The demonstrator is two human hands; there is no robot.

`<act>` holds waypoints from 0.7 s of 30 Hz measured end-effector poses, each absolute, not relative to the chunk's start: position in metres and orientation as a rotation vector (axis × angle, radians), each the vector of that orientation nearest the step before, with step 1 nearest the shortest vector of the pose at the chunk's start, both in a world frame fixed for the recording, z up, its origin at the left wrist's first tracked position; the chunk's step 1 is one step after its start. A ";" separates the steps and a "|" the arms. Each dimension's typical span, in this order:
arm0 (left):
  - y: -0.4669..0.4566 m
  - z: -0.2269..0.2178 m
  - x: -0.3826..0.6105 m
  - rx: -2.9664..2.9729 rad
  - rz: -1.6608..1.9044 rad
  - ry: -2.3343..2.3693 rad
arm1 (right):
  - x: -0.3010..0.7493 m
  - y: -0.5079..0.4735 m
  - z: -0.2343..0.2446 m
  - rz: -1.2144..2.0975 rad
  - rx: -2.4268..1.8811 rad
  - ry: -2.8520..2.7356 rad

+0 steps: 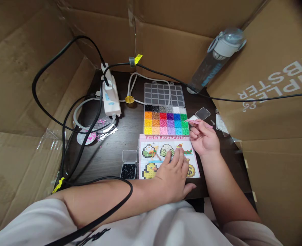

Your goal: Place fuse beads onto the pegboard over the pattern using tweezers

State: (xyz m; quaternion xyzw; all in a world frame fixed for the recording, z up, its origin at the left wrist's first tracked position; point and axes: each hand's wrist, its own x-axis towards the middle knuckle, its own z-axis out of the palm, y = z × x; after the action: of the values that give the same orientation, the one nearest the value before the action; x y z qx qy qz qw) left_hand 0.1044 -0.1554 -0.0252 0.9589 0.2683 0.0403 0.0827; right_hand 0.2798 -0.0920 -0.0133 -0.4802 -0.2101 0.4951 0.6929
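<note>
My left hand lies flat, fingers spread, on a printed bead pattern sheet and covers part of its pictures. A yellow duck, a green and white round figure and a money bag show on the paper. Pink tweezers are pinched in my right hand, just right of the sheet. Their tips point left, over the green column of a compartment box full of coloured beads. Whether the tips hold a bead is too small to tell. A small open case of black beads sits left of the sheet.
Behind the beads lies the box's clear gridded lid. A water bottle stands at the back right. A power strip with black cables occupies the left; one cable crosses my left forearm. Cardboard walls enclose the dark table.
</note>
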 end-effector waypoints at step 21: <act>-0.155 -0.021 0.103 2.857 0.110 0.782 | 0.273 -0.090 -0.013 1.230 -1.072 -0.547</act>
State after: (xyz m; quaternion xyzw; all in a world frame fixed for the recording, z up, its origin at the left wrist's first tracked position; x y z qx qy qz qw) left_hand 0.1030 -0.1554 -0.0210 0.9601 0.2628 0.0371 0.0885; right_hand 0.2734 -0.0902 -0.0129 -0.4722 -0.2411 0.5419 0.6521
